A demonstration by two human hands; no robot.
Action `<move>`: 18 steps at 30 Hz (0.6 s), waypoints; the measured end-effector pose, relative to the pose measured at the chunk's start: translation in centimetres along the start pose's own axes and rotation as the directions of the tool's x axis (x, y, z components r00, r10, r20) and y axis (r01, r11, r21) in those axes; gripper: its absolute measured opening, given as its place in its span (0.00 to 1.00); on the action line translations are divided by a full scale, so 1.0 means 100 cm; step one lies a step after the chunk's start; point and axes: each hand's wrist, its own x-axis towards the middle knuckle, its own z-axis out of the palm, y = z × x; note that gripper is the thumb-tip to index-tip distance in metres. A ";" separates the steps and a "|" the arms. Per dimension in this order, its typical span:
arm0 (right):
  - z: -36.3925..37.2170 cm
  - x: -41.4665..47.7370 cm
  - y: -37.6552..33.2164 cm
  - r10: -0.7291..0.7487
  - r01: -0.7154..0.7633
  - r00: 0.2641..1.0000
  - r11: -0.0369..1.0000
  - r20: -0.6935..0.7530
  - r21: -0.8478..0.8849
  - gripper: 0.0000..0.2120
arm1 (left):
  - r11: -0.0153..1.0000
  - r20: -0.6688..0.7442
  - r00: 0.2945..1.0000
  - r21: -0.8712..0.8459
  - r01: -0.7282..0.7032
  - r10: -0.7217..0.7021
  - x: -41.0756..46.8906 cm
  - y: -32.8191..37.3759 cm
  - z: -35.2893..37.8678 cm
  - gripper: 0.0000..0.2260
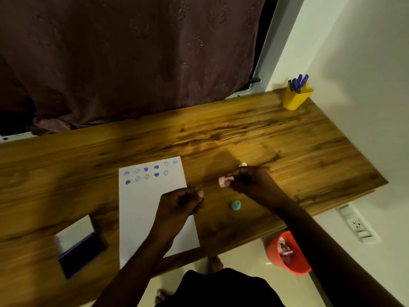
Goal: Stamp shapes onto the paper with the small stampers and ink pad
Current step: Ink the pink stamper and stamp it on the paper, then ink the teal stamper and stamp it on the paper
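Observation:
A white sheet of paper (141, 209) lies on the wooden desk (243, 134), with several blue stamped shapes (147, 172) across its top. My left hand (179, 204) rests curled over the paper's right edge; I cannot see anything in it. Right of the paper, my right hand (247, 179) pinches a small pink stamper (224, 181) just above the desk. Another small pale stamper (242, 164) peeks out behind that hand. A teal stamper (236, 205) stands on the desk between my forearms. The open ink pad (78, 251), dark blue with its white lid raised, sits at the near left.
A yellow cup (295, 99) with blue pens stands at the desk's far right corner by the wall. An orange bucket (287, 253) sits on the floor under the desk's right end. A dark curtain (132, 52) hangs behind the desk. A wall socket (356, 223) is at right.

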 end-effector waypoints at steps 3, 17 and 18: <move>-0.043 0.018 0.021 0.001 -0.049 0.987 0.953 -0.158 -0.299 0.13 | 1.000 -0.025 0.999 0.015 0.023 -0.023 0.006 -0.004 0.004 0.05; -0.071 0.081 0.082 0.020 -0.094 0.994 0.659 -0.107 -0.746 0.06 | 0.997 -0.111 0.992 -0.050 0.052 -0.057 0.017 -0.011 0.015 0.08; -0.070 0.083 0.082 0.023 -0.091 0.995 0.649 -0.100 -0.756 0.06 | 0.997 -0.113 0.992 -0.054 0.056 -0.062 0.017 -0.012 0.015 0.08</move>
